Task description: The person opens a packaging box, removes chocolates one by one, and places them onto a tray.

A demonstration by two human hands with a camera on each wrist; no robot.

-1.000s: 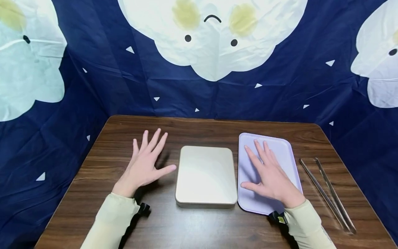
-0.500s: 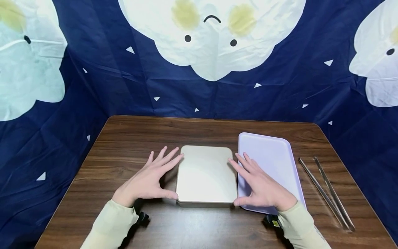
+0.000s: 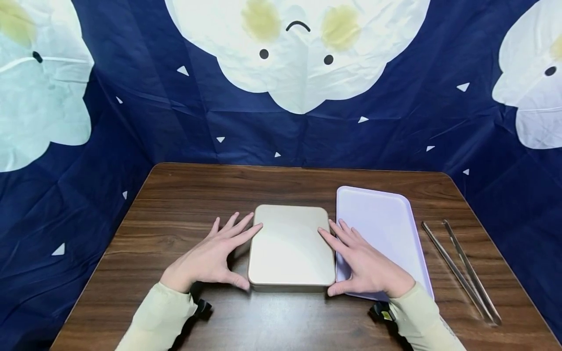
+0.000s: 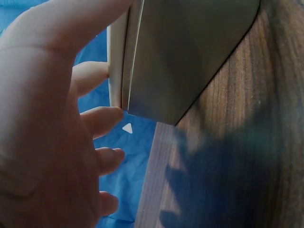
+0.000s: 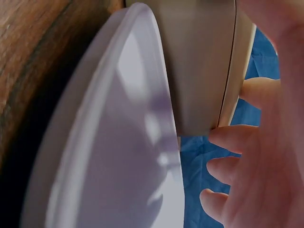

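Note:
A square, pale gold tin (image 3: pixel 291 248) with rounded corners sits in the middle of the table, its lid on. At its left side is my left hand (image 3: pixel 206 258), fingers spread and fairly straight, index fingertip on the lid's edge and thumb by the near corner. My right hand (image 3: pixel 366 263) mirrors it on the right side, reaching over the lilac tray (image 3: pixel 386 219). In the left wrist view, fingertips meet the lid rim (image 4: pixel 115 90) above the tin's side wall. The right wrist view shows the lid seam (image 5: pixel 228 71) with fingertips right at the rim.
The lilac tray lies close against the tin's right side. Metal tongs (image 3: pixel 467 278) rest farther right, near the edge of the brown wooden table (image 3: pixel 197 190). A dark blue cloth backdrop (image 3: pixel 145 112) with white clouds surrounds the table's back and sides.
Both hands have moved inward from beside the tin and above the tray, to the tin's left and right sides. The tin, tray and tongs stay put.

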